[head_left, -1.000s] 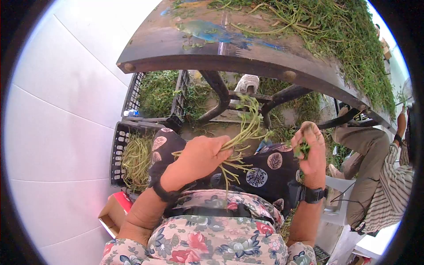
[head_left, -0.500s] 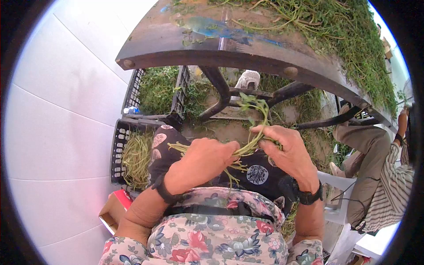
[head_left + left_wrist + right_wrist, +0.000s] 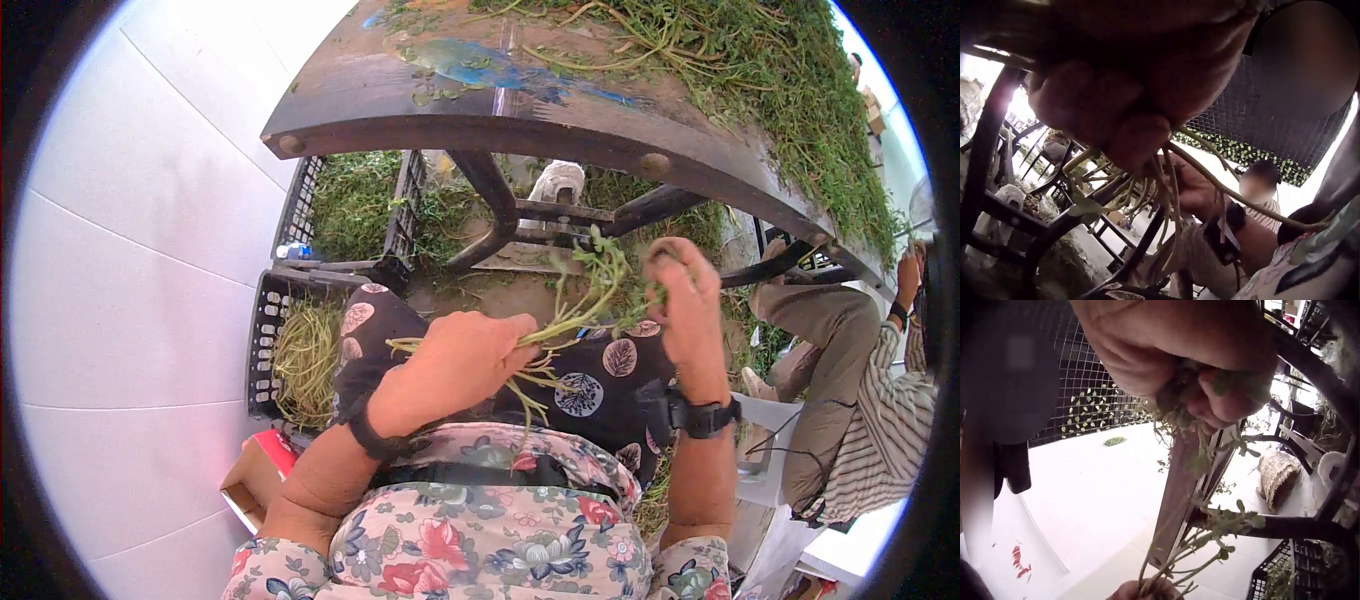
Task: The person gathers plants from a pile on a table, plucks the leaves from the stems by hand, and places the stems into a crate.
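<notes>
My left hand [image 3: 450, 362] grips a bunch of green stems [image 3: 572, 325] over my lap, leafy tips pointing away to the right. In the left wrist view, its curled fingers [image 3: 1138, 140] wrap the stems, several cut ends hanging below. My right hand [image 3: 688, 305] is raised just right of the leafy tips, fingers curled in. Small plucked leaves [image 3: 1175, 419] stick out between those fingers in the right wrist view. Below them there, the bunch's leafy tips [image 3: 1225, 525] rise from my left hand [image 3: 1141, 591].
A black crate [image 3: 262, 350] of bare stems stands left of my lap; behind it another crate [image 3: 402, 205] holds leafy greens. The table [image 3: 450, 130] ahead bears a heap of greens [image 3: 780, 110]. Another person [image 3: 840, 340] sits at right. A red-and-white box [image 3: 262, 475] lies lower left.
My right hand came in to the leafy end of the bunch, then drew back up and right with its fingers curled. My left hand kept its grip nearly in place.
</notes>
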Available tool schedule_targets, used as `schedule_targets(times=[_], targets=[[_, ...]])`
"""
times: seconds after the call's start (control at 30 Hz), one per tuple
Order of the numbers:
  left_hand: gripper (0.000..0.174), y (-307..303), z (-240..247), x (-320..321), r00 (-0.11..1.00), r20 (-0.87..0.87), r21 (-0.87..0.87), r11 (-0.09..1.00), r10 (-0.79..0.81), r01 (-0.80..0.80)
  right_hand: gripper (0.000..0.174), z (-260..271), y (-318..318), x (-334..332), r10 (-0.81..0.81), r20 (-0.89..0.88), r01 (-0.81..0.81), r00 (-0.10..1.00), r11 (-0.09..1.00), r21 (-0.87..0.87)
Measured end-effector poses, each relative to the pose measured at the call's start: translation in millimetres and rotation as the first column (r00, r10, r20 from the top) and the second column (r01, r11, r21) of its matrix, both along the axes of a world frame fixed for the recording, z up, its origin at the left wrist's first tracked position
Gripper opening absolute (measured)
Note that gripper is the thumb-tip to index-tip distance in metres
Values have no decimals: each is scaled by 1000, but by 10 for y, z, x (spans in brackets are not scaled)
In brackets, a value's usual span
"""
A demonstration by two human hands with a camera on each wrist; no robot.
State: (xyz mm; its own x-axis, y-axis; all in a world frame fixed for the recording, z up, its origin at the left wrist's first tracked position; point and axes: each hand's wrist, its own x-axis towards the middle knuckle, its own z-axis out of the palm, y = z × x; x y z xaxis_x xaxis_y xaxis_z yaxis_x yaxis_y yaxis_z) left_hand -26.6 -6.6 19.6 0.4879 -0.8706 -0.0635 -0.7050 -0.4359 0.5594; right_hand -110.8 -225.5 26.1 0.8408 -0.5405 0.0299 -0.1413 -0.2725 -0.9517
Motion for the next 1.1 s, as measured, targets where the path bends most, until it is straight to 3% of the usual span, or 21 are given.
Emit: schedule_targets(times=[0.07, 0.1, 0.2, 0.23, 0.3, 0.33, 0.37, 0.47, 0.6, 0.7, 0.73, 0.8, 0.9, 1.0, 1.1], targets=[[18, 42, -55, 35, 999, -29, -20, 999, 27, -27, 11, 170, -47, -104, -88, -64, 104, 994, 938, 331], [17, 55, -75, 49, 998, -44, -29, 999, 38, -40, 12, 149, -91, -148, -25, -18, 30, 1000, 933, 358], [18, 50, -98, 63, 991, -127, -109, 993, 30, -44, 12, 128, -51, -252, 10, -95, 20, 995, 949, 315], [18, 44, -112, 61, 992, -126, -124, 991, 25, -40, 13, 78, -55, -284, 18, -124, 13, 992, 969, 247], [18, 46, -132, 49, 992, -123, -147, 988, 16, -34, 15, 80, 29, -275, 104, -107, -112, 989, 992, -66], [18, 48, -126, 46, 993, -118, -137, 990, 17, -33, 16, 80, 98, -258, 147, -107, -168, 983, 961, -220], [18, 48, -117, 44, 994, -111, -126, 991, 18, -32, 20, 107, 180, -244, 170, -127, -194, 977, 958, -211], [18, 44, -92, 27, 994, -107, -102, 994, 28, -39, 20, -109, 273, -181, 251, -73, -252, 965, 817, -518], [19, 43, -62, 8, 993, -118, -112, 993, 32, -46, 18, -180, 337, -146, 286, -58, -270, 957, 791, -548], [20, 27, -39, -24, 992, -123, -89, 996, 5, -16, 15, -230, 197, -135, 93, -12, -88, 996, 892, -443], [20, 27, -37, -24, 993, -118, -96, 995, 2, -13, 13, -237, 105, -138, -42, -55, 30, 998, 978, -207], [19, 51, -32, -5, 994, -108, -114, 993, 10, -22, 12, -160, -32, -205, -141, -88, 135, 986, 988, -68], [20, 72, -22, 16, 994, -109, -116, 993, 7, -20, 14, -18, 0, -326, 37, -158, -49, 987, 996, -70], [21, 58, 39, 7, 985, -171, -105, 995, -20, 3, 18, 62, 155, -306, 283, -119, -306, 952, 915, -265], [20, 63, 69, -6, 982, -183, -109, 994, -41, 21, 30, 115, 253, -224, 378, -117, -386, 918, 794, -469]])
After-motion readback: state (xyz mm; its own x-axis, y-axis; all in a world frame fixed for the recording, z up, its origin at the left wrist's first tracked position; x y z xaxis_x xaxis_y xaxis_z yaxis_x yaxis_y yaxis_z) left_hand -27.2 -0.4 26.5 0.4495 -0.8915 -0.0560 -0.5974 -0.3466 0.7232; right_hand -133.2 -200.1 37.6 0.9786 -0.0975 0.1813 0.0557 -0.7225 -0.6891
